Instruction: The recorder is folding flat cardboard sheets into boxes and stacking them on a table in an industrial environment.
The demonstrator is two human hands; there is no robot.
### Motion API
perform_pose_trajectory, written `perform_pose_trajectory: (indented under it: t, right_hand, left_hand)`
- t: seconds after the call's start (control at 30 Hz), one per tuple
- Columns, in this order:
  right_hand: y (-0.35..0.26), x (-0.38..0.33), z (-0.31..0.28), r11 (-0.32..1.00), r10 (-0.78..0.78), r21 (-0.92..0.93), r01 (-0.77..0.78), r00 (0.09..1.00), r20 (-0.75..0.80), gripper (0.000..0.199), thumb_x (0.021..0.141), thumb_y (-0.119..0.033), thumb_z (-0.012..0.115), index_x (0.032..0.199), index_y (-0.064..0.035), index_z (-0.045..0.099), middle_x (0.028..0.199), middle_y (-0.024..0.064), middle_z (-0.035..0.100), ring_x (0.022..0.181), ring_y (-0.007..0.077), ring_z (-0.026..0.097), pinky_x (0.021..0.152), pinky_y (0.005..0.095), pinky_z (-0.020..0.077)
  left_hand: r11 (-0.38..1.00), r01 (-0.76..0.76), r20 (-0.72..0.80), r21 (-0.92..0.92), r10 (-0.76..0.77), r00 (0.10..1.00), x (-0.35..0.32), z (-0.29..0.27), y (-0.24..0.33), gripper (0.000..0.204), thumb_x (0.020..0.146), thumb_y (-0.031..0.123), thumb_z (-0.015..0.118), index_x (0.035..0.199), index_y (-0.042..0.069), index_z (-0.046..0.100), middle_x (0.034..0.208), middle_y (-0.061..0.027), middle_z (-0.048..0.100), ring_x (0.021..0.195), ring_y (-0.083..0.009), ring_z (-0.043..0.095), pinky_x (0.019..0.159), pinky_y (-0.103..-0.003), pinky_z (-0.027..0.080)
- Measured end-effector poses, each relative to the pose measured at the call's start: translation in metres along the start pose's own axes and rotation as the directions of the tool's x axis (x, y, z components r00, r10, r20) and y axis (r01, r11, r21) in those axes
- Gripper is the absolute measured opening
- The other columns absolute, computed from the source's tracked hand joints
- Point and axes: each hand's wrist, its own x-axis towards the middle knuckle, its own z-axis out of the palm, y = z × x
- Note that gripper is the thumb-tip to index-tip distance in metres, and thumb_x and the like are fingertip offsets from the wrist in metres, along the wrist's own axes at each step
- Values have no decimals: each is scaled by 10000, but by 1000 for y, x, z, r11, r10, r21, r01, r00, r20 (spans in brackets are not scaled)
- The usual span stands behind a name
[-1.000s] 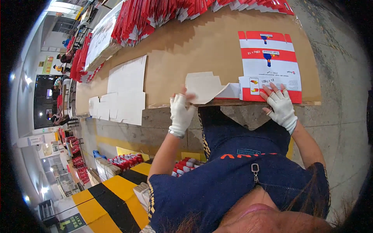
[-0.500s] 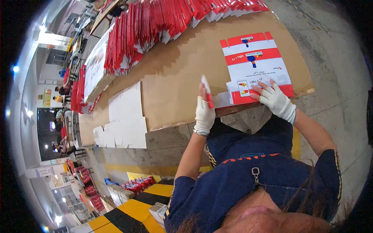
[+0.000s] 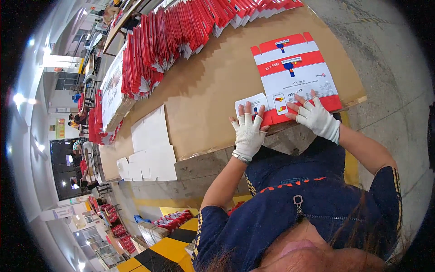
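Note:
A flat red-and-white printed carton (image 3: 299, 81) lies at the near right of the brown-topped table. My left hand (image 3: 248, 133), in a white glove with bare fingertips, lies with fingers spread on a small white flap (image 3: 250, 100) at the carton's left side. My right hand (image 3: 319, 119), gloved the same way, rests on the carton's red near edge, fingers apart and pointing away from me. Neither hand grips anything. Parts of the flap and the near edge are hidden under my fingers.
A long row of red-and-white folded cartons (image 3: 181, 34) stands along the table's far side. Plain white cardboard sheets (image 3: 153, 143) overhang the near edge at left. The brown table surface (image 3: 217, 86) lies between them. Yellow-and-black striped panels (image 3: 167, 254) stand at lower left.
My left hand has come down from an upright pose and now lies flat on the flap. The flap, raised before, is now laid down. My right hand stays on the carton.

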Motion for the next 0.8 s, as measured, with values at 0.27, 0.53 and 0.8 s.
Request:
perform_pose_trajectory:
  t: [0.27, 0.53, 0.8]
  right_hand:
    - [-6, -1, 9, 1000, 24, 14, -23, 999, -45, 439, 858, -243, 450, 1293, -230, 511, 1374, 39, 483, 1317, 273, 388, 1014, 710, 180]
    - [-6, 1, 5, 1000, 18, 11, -19, 999, 36, 441, 861, -245, 445, 1297, -213, 501, 1371, 47, 481, 1308, 252, 403, 1004, 704, 210]
    - [3, 2, 3, 997, -63, 55, 60, 997, 47, 454, 875, -270, 428, 1327, -242, 466, 1419, 3, 428, 1331, 241, 369, 991, 720, 211]
  left_hand:
    - [999, -4, -1, -52, 4, 1000, 2, -9, 5, 632, 804, 426, 626, 1370, 212, 444, 1460, -222, 261, 1347, -420, 236, 1031, -624, 215]
    - [971, 111, 195, -213, -69, 978, 36, -32, 0, 747, 718, 448, 714, 1367, 191, 447, 1433, -240, 265, 1367, -404, 171, 1064, -590, 125]
    - [964, -185, 219, -191, 226, 949, 33, -18, -36, 813, 752, 509, 657, 1429, 180, 351, 1536, -164, 127, 1416, -383, 61, 1081, -593, 47]
